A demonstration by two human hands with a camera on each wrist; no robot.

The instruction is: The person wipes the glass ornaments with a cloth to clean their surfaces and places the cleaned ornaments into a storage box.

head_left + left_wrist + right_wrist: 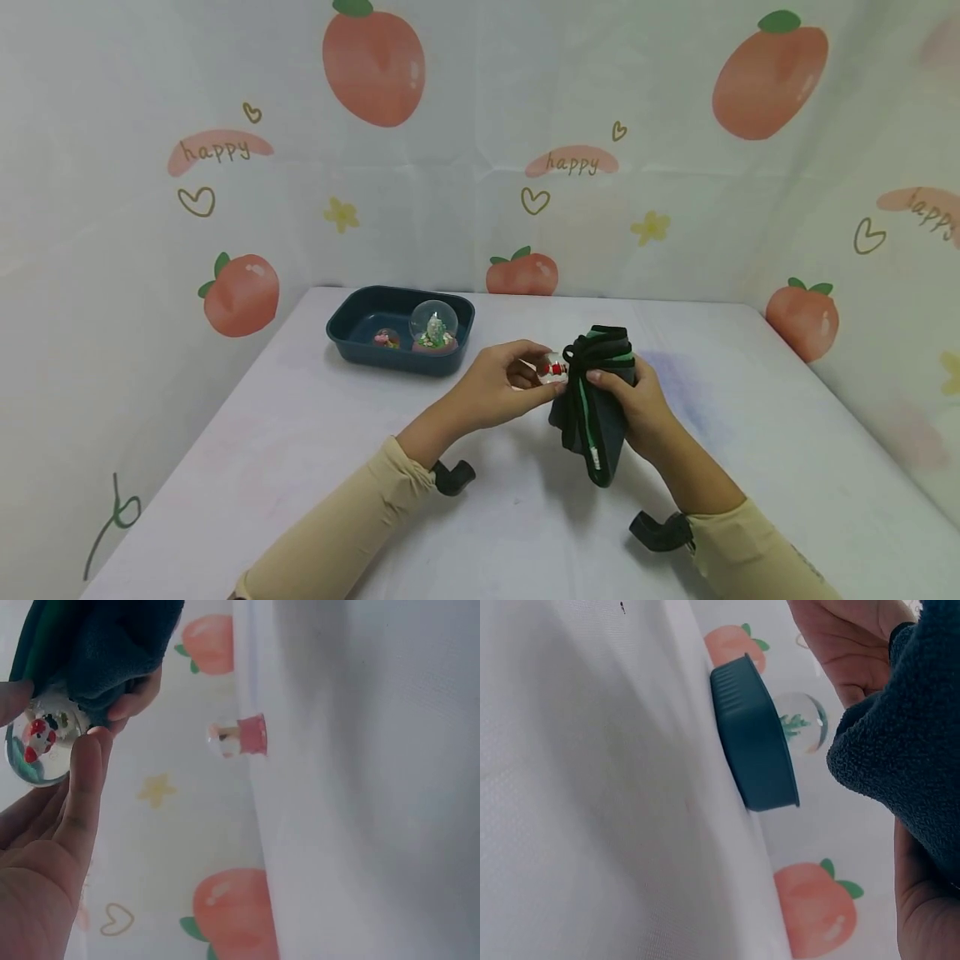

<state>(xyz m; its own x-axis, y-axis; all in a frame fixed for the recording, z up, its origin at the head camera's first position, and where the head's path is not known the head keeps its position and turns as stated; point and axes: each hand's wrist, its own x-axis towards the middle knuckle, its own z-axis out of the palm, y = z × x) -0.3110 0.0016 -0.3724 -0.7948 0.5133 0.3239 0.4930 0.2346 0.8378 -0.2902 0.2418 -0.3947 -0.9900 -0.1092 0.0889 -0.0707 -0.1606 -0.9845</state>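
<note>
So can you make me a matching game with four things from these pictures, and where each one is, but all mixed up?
Things:
1. Dark cloth
2. Globe with the red figure inside
3. Globe with green inside
4. Blue tray

Places:
A. Inside the blue tray
B. Directly on the white table
C. Held in the right hand
D. Held in the fingers of the left hand

Right pairs:
1-C
2-D
3-A
4-B
</note>
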